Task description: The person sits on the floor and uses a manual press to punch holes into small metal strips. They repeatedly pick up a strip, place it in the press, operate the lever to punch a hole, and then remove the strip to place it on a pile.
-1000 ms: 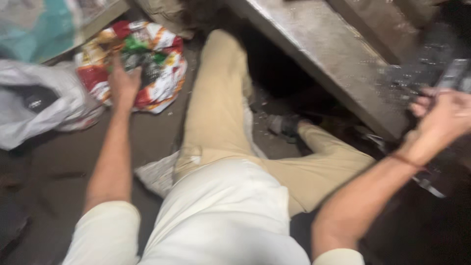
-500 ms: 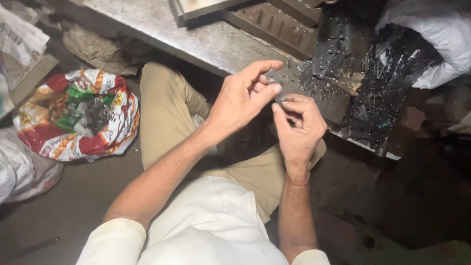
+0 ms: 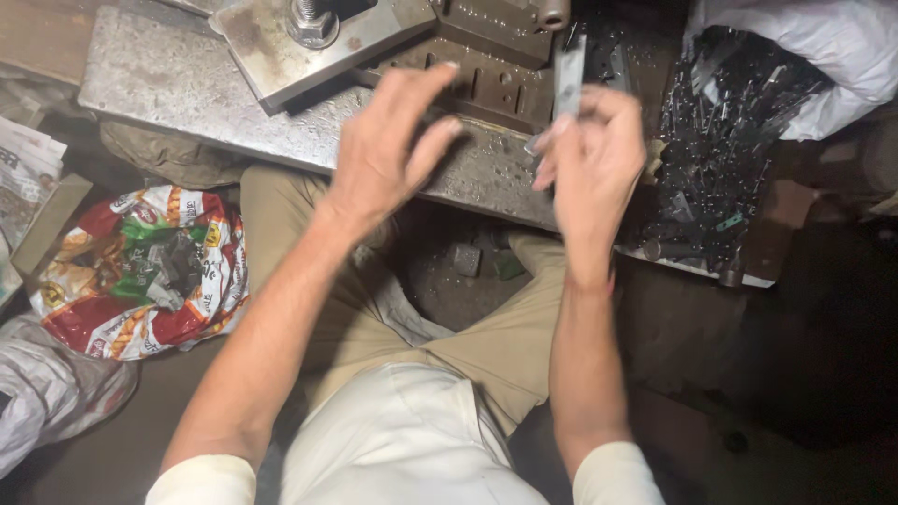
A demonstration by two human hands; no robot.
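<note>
head view, right hand (image 3: 594, 154) fingers pinching thin metal strip (image 3: 568, 79), left hand (image 3: 388, 145) fingers spread, empty

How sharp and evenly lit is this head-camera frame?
Head view: left hand and right hand are smeared by motion blur, as is the thin metal strip the right holds; the steel plate is brightly lit, the lower right corner falls into deep shadow.
</note>
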